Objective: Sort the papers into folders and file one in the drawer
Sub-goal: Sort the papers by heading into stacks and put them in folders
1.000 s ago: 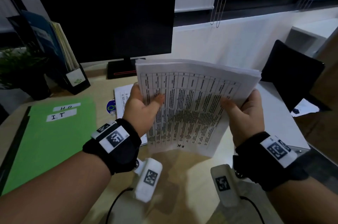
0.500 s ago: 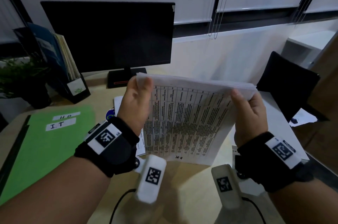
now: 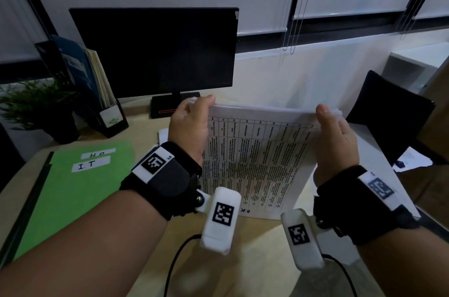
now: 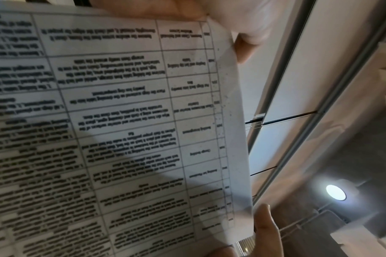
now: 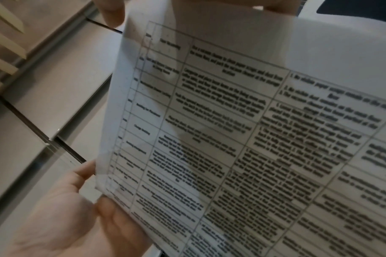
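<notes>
A stack of printed papers (image 3: 257, 158) with a table on its front sheet stands upright over the desk, its lower edge close to the desktop. My left hand (image 3: 199, 107) grips its upper left corner and my right hand (image 3: 325, 117) holds its upper right corner, thumb in front. The left wrist view shows the sheet (image 4: 121, 130) up close with my left fingers (image 4: 246, 40) over its edge. In the right wrist view the paper (image 5: 231, 139) fills the frame beside my right palm (image 5: 77, 208). Green folders (image 3: 73, 187) labelled I.T and H.R lie flat at the left. No drawer is in view.
A dark monitor (image 3: 158, 51) stands at the back of the desk. A file holder (image 3: 97, 83) and a plant (image 3: 36, 107) sit at the back left. More paper (image 3: 163, 134) lies behind my left hand. A black chair (image 3: 388, 117) is at the right.
Both hands have slid from the sides of the stack up to its top corners. The stack now stands more upright and lower over the desk.
</notes>
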`<state>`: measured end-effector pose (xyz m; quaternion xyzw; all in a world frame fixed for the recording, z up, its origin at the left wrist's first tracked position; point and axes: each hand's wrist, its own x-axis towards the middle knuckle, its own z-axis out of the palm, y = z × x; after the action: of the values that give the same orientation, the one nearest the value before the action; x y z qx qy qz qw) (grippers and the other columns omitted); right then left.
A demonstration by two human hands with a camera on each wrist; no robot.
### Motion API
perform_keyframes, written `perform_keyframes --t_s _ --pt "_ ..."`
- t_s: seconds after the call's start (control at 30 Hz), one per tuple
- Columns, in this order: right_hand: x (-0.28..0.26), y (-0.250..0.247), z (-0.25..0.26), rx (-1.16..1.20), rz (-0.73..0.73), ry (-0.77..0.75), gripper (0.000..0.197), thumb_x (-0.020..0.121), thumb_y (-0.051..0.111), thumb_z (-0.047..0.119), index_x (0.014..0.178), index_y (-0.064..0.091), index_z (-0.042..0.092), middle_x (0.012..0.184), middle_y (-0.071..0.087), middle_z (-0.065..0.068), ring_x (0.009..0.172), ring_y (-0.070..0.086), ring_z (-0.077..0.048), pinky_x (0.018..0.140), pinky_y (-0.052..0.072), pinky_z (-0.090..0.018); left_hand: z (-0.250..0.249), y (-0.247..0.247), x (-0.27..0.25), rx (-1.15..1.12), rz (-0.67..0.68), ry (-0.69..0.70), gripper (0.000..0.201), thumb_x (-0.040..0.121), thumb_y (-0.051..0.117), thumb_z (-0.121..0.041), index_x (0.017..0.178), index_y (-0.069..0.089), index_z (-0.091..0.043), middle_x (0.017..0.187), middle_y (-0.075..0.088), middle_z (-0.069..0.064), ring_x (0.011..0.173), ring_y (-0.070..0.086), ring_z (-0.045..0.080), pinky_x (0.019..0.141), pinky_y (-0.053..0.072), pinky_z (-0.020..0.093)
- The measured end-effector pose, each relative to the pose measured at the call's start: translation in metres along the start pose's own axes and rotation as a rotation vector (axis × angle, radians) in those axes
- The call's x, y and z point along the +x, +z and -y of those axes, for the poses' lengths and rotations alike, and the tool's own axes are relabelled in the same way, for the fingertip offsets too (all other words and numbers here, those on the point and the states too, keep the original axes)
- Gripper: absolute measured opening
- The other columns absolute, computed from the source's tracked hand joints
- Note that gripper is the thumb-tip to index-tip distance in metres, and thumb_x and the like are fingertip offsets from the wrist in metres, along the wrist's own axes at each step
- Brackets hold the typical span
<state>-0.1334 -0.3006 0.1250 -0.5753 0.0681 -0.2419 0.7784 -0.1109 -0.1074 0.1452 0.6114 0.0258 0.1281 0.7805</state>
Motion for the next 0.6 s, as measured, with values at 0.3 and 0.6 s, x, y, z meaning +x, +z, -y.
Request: perform_keyframes --t_s 0.3,0.6 --pt "0.007 0.007 0.002 0.0 -0.088 0.127 0.03 0.074 0.067 0.047 0.06 0.06 0.021 0.068 0.05 -0.005 0.073 0.051 -0.021 0.07 0.044 -0.036 -0.001 0.005 -0.002 0.049 -0.09 0.053 0.021 0.068 0.058 -0.042 0.062 0.05 -0.024 0.066 0.047 0.001 0.071 0.05 0.023 0.065 0.042 0.037" --pt "0.011 0.01 0.003 -0.018 -0.079 0.143 0.027 0.056 0.066 0.055 0.051 0.063 0.029 0.07 0.053 -0.004 0.075 0.055 -0.025 0.079 0.051 -0.055 0.019 -0.011 -0.011 0.068 0.142 0.143 0.036 0.072 0.054 -0.039 0.105 0.046 -0.028 0.095 0.059 -0.006 0.082 0.062 -0.002 0.07 0.051 0.015"
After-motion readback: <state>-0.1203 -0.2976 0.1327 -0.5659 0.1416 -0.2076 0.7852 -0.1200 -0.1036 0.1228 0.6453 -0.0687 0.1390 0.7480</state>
